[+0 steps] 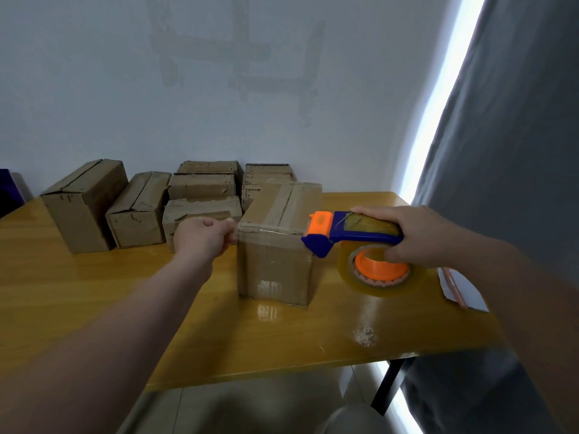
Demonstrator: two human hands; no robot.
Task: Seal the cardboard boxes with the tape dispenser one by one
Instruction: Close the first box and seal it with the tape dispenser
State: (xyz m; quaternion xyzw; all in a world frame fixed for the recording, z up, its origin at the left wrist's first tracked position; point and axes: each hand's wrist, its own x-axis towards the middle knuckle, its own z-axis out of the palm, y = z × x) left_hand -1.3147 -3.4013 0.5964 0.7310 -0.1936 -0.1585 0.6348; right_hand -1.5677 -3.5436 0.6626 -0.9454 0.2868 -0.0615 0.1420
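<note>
Head view: the left hand (pixel 203 236) pinches the tape (pixel 266 228) end at the near-left top corner of the front box (pixel 275 264), mid-worktop (pixel 94 308). The right hand (pixel 416 236) grips the tape dispenser (pixel 344 233) just off the right corner, tape stretched between. Top seam's already taped, so this one looks nearly done; the boxes behind (pixel 81 208), near the wall, seem to await sealing, well clear of the pull.

Single head-worn, wide-angle view. The camera looks forward and down from above and behind the near edge of the surface (pixel 94 292), facing the wall (pixel 219 89) beyond it. Both forearms enter from the lower corners, with the left hand (pixel 200 236) and right hand (pixel 416 236) close, near centre. A curtain (pixel 517 151) bounds the right side.
</note>
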